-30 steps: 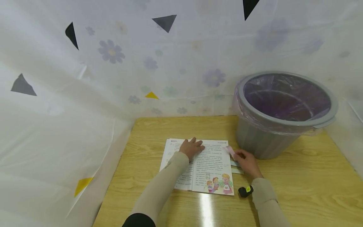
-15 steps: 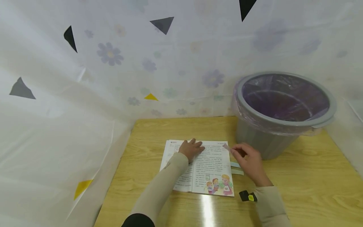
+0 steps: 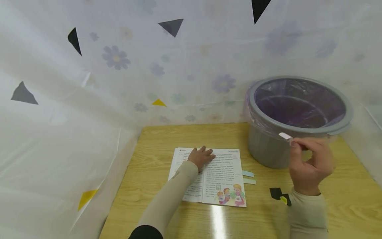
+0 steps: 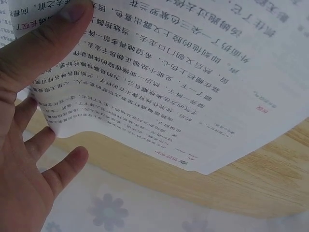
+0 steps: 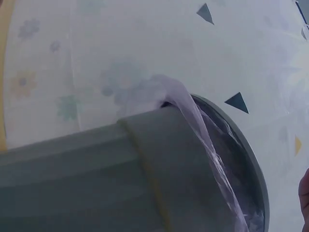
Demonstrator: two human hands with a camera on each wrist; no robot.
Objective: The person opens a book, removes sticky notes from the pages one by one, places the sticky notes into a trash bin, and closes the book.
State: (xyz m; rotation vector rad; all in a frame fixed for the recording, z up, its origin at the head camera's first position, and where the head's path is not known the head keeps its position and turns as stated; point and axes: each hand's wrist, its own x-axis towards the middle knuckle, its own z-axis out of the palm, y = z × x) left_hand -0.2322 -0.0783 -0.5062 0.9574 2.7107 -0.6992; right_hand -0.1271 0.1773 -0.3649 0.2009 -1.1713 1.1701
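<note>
An open book (image 3: 222,172) with printed text and a cartoon picture lies on the wooden table. My left hand (image 3: 201,158) rests on it near the spine with fingers spread; in the left wrist view the left hand (image 4: 29,159) lies over the upper page edge. A pale blue sticky tab (image 3: 248,173) and a pale green one (image 3: 249,181) stick out from the book's right edge. In front of the bin, my right hand (image 3: 311,164) is raised, pinching a small pink sticky tab (image 3: 285,135) between thumb and forefinger. Only a sliver of this hand shows in the right wrist view.
A grey bin (image 3: 268,149) with a purple liner bag (image 3: 298,103) stands at the back right of the table (image 3: 167,136); its rim is also close in the right wrist view. White flowered sheeting (image 3: 191,66) hangs behind and to the left.
The right hand has moved right and up from the book's right edge toward the bin, taking the pink tab off the page. The left hand stays in place on the book.
</note>
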